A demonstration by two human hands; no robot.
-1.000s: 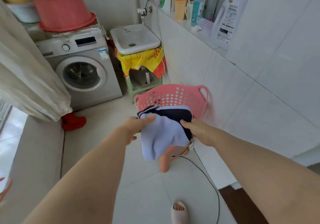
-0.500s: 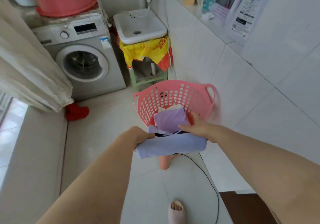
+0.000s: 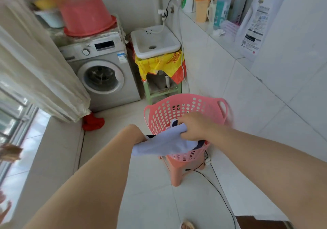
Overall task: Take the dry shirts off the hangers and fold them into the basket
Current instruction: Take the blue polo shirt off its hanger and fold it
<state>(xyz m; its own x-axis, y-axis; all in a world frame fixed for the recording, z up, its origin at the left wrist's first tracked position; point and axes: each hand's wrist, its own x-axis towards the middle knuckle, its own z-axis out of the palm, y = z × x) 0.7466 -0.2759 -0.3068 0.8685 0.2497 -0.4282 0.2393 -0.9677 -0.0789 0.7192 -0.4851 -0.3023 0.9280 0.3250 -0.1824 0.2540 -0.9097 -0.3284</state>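
Tiled laundry room, folded lavender shirt (image 3: 164, 144), navy trim

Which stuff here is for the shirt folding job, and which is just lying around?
For the job: pale shirt, pink basket, right hand gripping the shirt, left hand under it.

Just lying about: washing machine, sink, red cloth on the floor, upturned pink basin, detergent bottle.
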